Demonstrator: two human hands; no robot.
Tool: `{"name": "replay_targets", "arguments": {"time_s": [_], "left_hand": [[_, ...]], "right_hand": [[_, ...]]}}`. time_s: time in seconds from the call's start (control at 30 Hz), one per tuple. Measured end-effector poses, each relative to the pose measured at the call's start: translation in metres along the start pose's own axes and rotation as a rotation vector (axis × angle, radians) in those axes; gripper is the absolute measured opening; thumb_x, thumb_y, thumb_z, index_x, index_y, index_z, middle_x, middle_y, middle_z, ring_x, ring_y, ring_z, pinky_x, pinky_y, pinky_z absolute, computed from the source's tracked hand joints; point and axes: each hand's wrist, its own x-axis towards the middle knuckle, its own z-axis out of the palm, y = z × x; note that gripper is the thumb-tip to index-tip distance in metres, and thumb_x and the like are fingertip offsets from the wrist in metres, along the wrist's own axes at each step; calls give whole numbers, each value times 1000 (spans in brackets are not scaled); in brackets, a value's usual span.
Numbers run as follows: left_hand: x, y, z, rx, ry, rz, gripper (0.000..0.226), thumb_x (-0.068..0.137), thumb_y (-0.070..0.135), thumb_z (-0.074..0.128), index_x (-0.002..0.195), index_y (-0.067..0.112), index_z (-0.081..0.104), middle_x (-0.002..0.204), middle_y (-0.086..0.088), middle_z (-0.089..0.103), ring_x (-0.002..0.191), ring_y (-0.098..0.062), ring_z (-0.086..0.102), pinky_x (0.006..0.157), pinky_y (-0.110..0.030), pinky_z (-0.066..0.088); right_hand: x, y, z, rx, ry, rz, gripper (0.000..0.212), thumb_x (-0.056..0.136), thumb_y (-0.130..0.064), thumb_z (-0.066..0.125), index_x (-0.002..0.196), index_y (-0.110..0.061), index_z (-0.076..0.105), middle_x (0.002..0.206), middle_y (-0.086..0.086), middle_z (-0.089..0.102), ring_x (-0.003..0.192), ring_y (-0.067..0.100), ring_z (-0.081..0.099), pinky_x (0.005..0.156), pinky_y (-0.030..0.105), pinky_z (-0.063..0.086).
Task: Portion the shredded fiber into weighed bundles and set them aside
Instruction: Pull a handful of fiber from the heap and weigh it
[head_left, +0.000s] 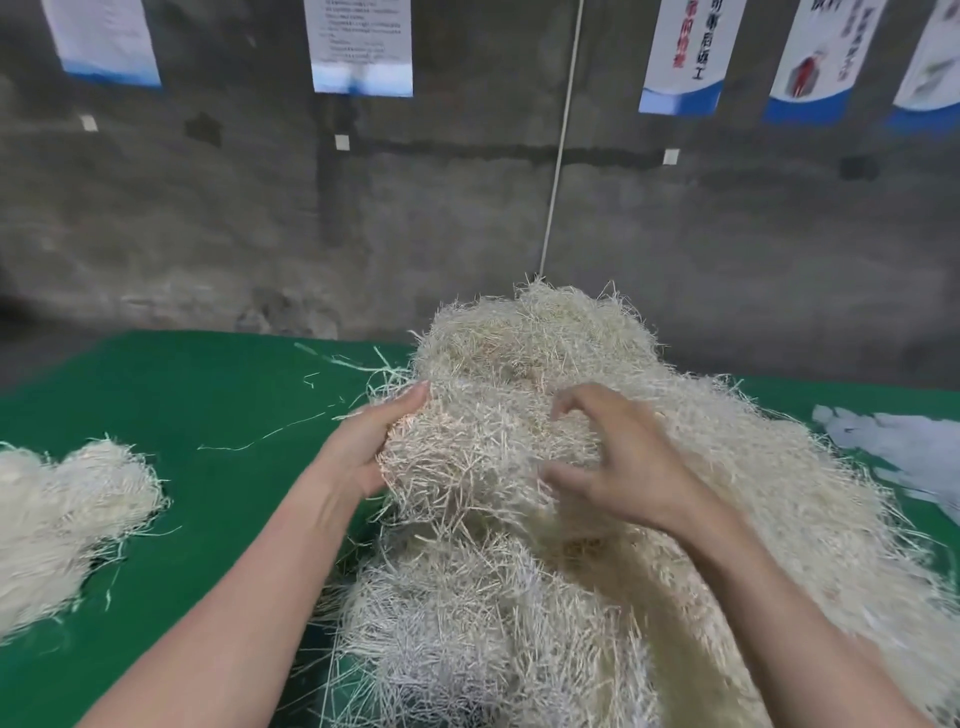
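Concrete wall behind, posters hung along the top, a white cord dropping to the table, which has a green cover.

Left hand: flat, fingers straight, pressed against the left flank of a clump. Reads to me as a backstop so the clump can't slide off sideways.

Right hand: wide claw over the top of the same clump, thumb and fingers well apart, not closed on anything. Can't tell if the tips are dug in; that hand is motion-blurred.

The clump is the near-left lobe of the main fiber pile, which runs from mid-table down to the bottom right of the view. Strands are tangled, so I'd expect a grab to drag extra along.

One smaller bundle lies well apart at the far left, probably a finished portion kept clear of the stock. Loose strands litter the cover between them. White sheeting at the right edge.

No scale in view. My read: separating a portion, weighing not yet done.
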Motion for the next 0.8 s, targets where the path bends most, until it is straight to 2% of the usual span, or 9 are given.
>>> {"name": "replay_targets", "arguments": {"time_s": [0.13, 0.23, 0.27, 0.33, 0.4, 0.5, 0.6, 0.67, 0.8], "left_hand": [[-4, 12, 11, -237, -101, 17, 23, 73, 31, 69, 83, 11, 77, 100, -16, 71, 86, -30, 70, 64, -42, 57], [-5, 11, 8, -50, -79, 43, 36, 76, 42, 61, 108, 25, 67, 119, -12, 63, 98, -25, 65, 82, -44, 54], [-7, 5, 8, 141, -81, 39, 44, 76, 40, 61, 119, 29, 56, 134, -9, 51, 114, -24, 56, 98, -43, 43], [-11, -12, 16, 455, -156, -26, 84, 66, 34, 70, 142, 26, 33, 148, -4, 32, 132, -22, 37, 107, -39, 26], [-13, -31, 29, 565, -234, -80, 121, 54, 31, 78, 151, 27, 5, 145, 9, 31, 137, -21, 31, 108, -35, 24], [-1, -46, 41, 771, -133, 19, 115, 64, 14, 80, 150, 29, 5, 153, 5, 22, 136, -24, 34, 106, -35, 38], [12, -48, 40, 1132, 19, 241, 89, 72, -1, 68, 146, 26, 26, 141, -3, 44, 91, -15, 66, 57, -20, 56], [18, -42, 35, 1306, 197, 479, 72, 71, 0, 64, 137, 21, 44, 119, -1, 62, 84, -12, 68, 67, -27, 58], [31, -37, 29, 1501, 342, 717, 58, 68, -1, 61, 123, 16, 59, 115, -4, 65, 112, -25, 56, 98, -42, 44]], "right_hand": [[24, -17, 65, -186, -192, 24, 50, 84, -34, 61, 131, -22, 48, 143, -1, 40, 135, 19, 34, 118, 42, 11], [44, -4, 71, 151, 96, 251, 46, 95, 1, 40, 139, -12, 42, 136, 13, 51, 100, 22, 62, 82, 31, 52], [47, -6, 72, 277, 166, 272, 41, 97, -1, 37, 136, -7, 45, 138, 14, 49, 100, 26, 63, 70, 29, 53], [48, -8, 75, 438, 267, 325, 32, 99, -15, 39, 123, -2, 55, 130, 24, 54, 109, 40, 57, 75, 41, 53], [44, -12, 80, 620, 192, 366, 33, 98, -29, 42, 108, -2, 60, 109, 21, 63, 84, 32, 62, 68, 39, 53], [44, -4, 72, 382, 301, 231, 22, 98, -26, 42, 82, -25, 58, 81, -12, 57, 66, -2, 47, 62, 11, 40], [37, 12, 69, -4, 441, 20, 23, 79, 11, 53, 75, -11, 58, 69, -9, 46, 63, 12, 43, 65, 29, 42], [27, 26, 73, -269, 348, -35, 23, 69, 14, 58, 77, -7, 63, 72, 4, 55, 65, 21, 48, 73, 41, 49], [16, 39, 74, -415, 169, 69, 26, 78, -5, 60, 102, -14, 68, 107, 12, 65, 102, 29, 57, 94, 44, 38]]}}
